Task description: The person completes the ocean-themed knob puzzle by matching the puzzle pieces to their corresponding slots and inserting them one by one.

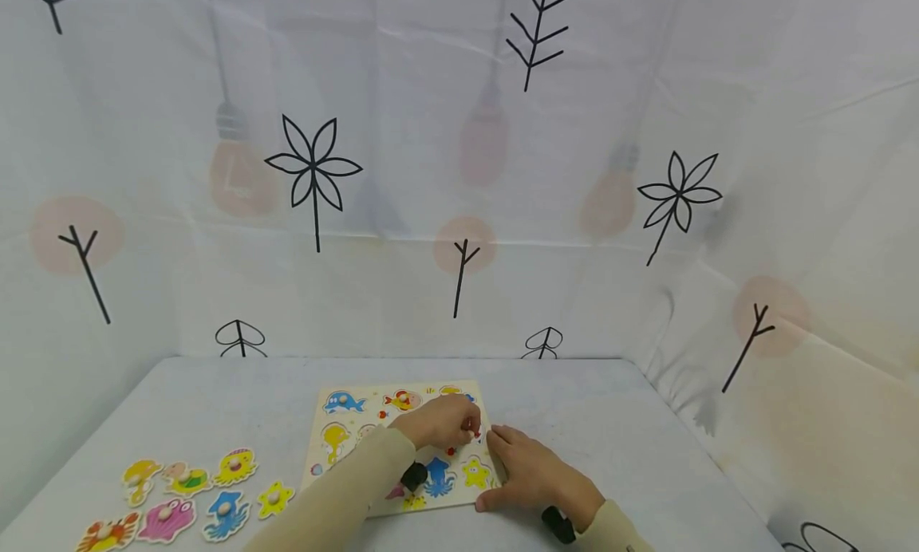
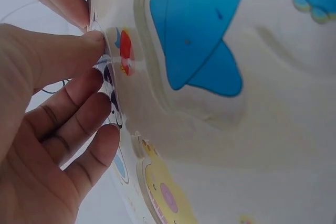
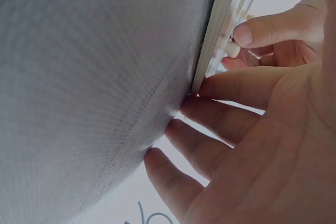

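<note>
A cream wooden puzzle board (image 1: 424,500) with sea-animal pictures lies on the table. My left hand (image 1: 445,420) reaches across it to its right side. There, thumb and finger pinch a small wooden knob (image 3: 232,49) of a puzzle piece; my left hand hides most of that piece. My right hand (image 1: 531,476) rests at the board's right edge, its fingertips (image 3: 210,85) touching edge and table, fingers extended. A whale piece (image 1: 345,401) and a red-and-yellow fish piece (image 1: 404,400) sit at the board's far side. The blue squid picture (image 1: 439,478) and yellow star picture (image 1: 477,473) show near its front.
Several loose knobbed pieces lie left of the board: a crab (image 1: 108,532), a pink fish (image 1: 167,520), a blue squid (image 1: 226,515), a yellow star (image 1: 275,499), a yellow octopus (image 1: 235,467), a turtle (image 1: 188,479) and a seahorse (image 1: 141,480). A printed curtain (image 1: 402,297) hangs behind the table.
</note>
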`<state>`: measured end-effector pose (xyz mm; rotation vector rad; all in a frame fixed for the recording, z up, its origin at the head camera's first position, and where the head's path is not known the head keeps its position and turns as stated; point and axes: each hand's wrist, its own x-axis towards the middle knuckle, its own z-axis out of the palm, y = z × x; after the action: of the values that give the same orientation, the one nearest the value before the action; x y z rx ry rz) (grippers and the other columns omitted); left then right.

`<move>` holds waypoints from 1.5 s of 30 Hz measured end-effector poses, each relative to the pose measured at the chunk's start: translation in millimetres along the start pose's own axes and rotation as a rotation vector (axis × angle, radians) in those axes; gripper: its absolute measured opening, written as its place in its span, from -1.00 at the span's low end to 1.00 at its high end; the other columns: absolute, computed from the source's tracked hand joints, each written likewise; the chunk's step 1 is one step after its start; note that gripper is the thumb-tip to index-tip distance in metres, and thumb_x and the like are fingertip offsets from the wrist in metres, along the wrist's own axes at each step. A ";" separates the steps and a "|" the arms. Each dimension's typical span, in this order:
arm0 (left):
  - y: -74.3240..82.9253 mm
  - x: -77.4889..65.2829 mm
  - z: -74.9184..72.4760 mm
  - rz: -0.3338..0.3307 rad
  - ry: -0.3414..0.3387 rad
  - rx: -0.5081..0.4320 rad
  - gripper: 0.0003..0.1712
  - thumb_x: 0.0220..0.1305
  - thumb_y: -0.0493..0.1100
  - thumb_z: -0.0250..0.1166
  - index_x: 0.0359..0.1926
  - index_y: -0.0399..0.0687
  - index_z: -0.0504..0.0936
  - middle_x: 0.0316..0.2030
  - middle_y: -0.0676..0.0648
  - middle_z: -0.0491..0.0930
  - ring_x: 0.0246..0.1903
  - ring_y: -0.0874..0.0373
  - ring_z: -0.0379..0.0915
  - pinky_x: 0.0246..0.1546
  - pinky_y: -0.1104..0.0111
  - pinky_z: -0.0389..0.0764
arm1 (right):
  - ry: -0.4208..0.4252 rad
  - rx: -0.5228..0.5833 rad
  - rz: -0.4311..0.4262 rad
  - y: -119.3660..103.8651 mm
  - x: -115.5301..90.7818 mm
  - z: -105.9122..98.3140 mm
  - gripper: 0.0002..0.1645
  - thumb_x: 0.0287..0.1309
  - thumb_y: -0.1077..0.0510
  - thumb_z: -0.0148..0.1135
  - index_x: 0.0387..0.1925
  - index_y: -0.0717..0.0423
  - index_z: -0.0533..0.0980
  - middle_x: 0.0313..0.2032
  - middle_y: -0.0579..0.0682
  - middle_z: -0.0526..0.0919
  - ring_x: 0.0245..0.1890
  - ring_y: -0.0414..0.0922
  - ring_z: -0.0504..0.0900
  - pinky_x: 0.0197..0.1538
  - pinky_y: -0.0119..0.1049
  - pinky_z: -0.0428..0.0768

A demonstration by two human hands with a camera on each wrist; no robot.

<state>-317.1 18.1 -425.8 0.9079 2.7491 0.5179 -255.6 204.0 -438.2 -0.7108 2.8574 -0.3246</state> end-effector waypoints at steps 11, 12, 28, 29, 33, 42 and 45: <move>-11.6 -23.7 -9.3 0.033 0.062 0.006 -0.85 0.08 -0.10 0.28 -0.27 0.17 0.56 -0.46 0.21 0.42 -0.45 0.31 0.32 -0.38 0.45 0.40 | -0.032 0.030 0.059 -4.5 1.4 -2.4 0.28 -0.47 -0.61 0.14 0.27 0.05 0.19 0.26 0.05 0.19 0.21 0.07 0.22 0.14 0.08 0.21; -13.6 -29.2 -11.2 0.041 0.070 0.009 -0.84 0.08 -0.09 0.28 -0.25 0.16 0.56 -0.46 0.21 0.42 -0.45 0.31 0.32 -0.38 0.45 0.40 | -0.037 0.035 0.071 -4.4 1.9 -1.8 0.29 -0.48 -0.61 0.14 0.28 0.03 0.19 0.26 0.04 0.19 0.21 0.06 0.22 0.14 0.09 0.21; -61.3 -133.5 -34.4 -0.026 0.164 0.031 -0.73 0.07 0.07 0.27 -0.20 0.14 0.54 -0.44 0.25 0.39 -0.42 0.32 0.28 -0.37 0.38 0.39 | -0.036 0.049 0.121 -5.3 5.2 3.1 0.33 -0.55 -0.61 0.18 0.28 0.04 0.19 0.27 0.03 0.18 0.23 0.07 0.18 0.16 0.10 0.18; -65.8 -139.9 -35.0 -0.033 0.171 0.027 -0.73 0.07 0.07 0.26 -0.20 0.14 0.54 -0.44 0.25 0.38 -0.42 0.32 0.27 -0.37 0.38 0.39 | -0.036 0.049 0.117 -6.0 5.2 2.7 0.33 -0.55 -0.61 0.18 0.28 0.05 0.19 0.27 0.04 0.18 0.23 0.08 0.19 0.15 0.11 0.18; -81.7 -165.1 -38.4 -0.047 0.206 0.019 -0.74 0.09 0.07 0.25 -0.20 0.13 0.53 -0.43 0.26 0.36 -0.43 0.31 0.26 -0.41 0.37 0.36 | -0.041 0.063 0.122 -8.5 4.8 1.4 0.33 -0.55 -0.60 0.19 0.27 0.05 0.19 0.27 0.03 0.18 0.24 0.08 0.16 0.16 0.10 0.16; -110.1 -206.1 -40.1 -0.203 0.257 0.013 -0.77 0.04 0.09 0.28 -0.28 0.21 0.50 -0.45 0.26 0.34 -0.43 0.31 0.26 -0.40 0.33 0.37 | -0.038 0.061 0.144 -9.2 5.2 3.7 0.33 -0.57 -0.59 0.22 0.28 0.02 0.19 0.27 0.00 0.18 0.24 0.06 0.16 0.17 0.10 0.16; -118.5 -215.0 -40.0 -0.272 0.260 0.012 -0.80 0.01 0.05 0.31 -0.32 0.23 0.50 -0.45 0.24 0.35 -0.43 0.30 0.28 -0.38 0.31 0.39 | -0.037 0.057 0.149 -8.5 5.8 3.5 0.32 -0.58 -0.59 0.22 0.27 0.00 0.20 0.27 -0.01 0.19 0.24 0.07 0.16 0.16 0.12 0.16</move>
<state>-222.2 -211.7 -418.1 0.4830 3.0449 0.6056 -256.1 193.3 -440.1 -0.4856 2.8329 -0.3659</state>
